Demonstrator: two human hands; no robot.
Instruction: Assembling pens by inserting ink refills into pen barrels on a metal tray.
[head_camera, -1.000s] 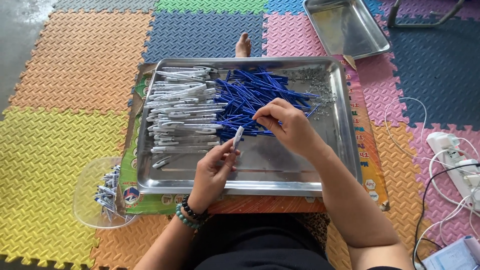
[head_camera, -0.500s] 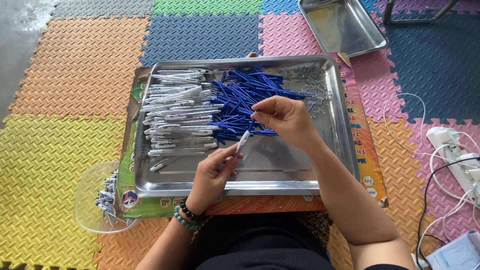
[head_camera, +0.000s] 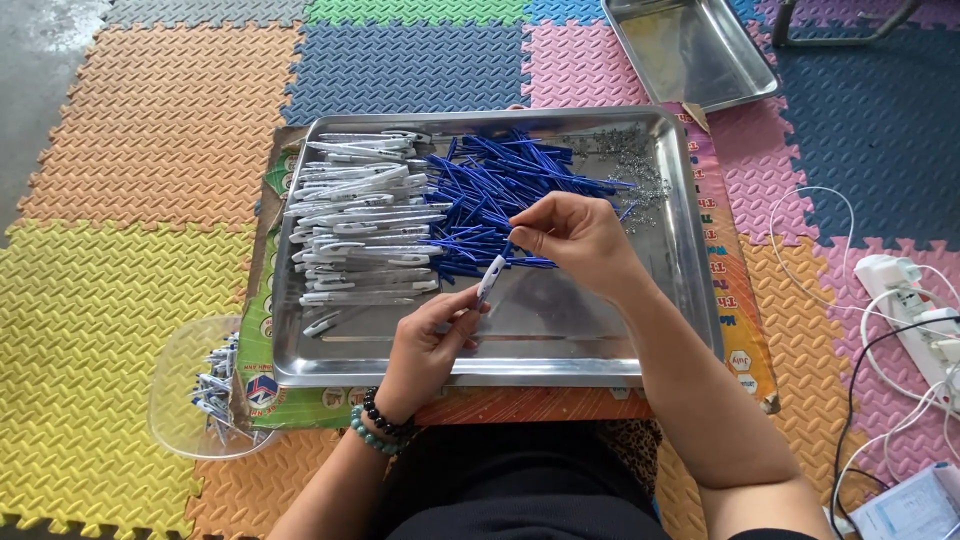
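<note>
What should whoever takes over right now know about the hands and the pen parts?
Left hand grips a white barrel, tip angled up. Right hand pinches a blue refill at the barrel's upper end; insertion not visibly finished.
On the tray: white barrels piled left, blue refills centre, small springs top right.
Done: finished-looking pens lie in the clear dish at left.
Left: both piles are large. A second tray sits beyond.

A metal tray (head_camera: 690, 300) rests on a cardboard sheet (head_camera: 745, 350) laid over foam floor mats (head_camera: 130, 130). In the tray, pen barrels (head_camera: 360, 230) lie left of pen refills (head_camera: 490, 190), with springs (head_camera: 640, 170) at the far right. A plastic dish (head_camera: 175, 400) sits beside the tray's near-left corner; a second tray (head_camera: 690, 50) lies beyond; a power strip (head_camera: 915, 310) lies right.
</note>
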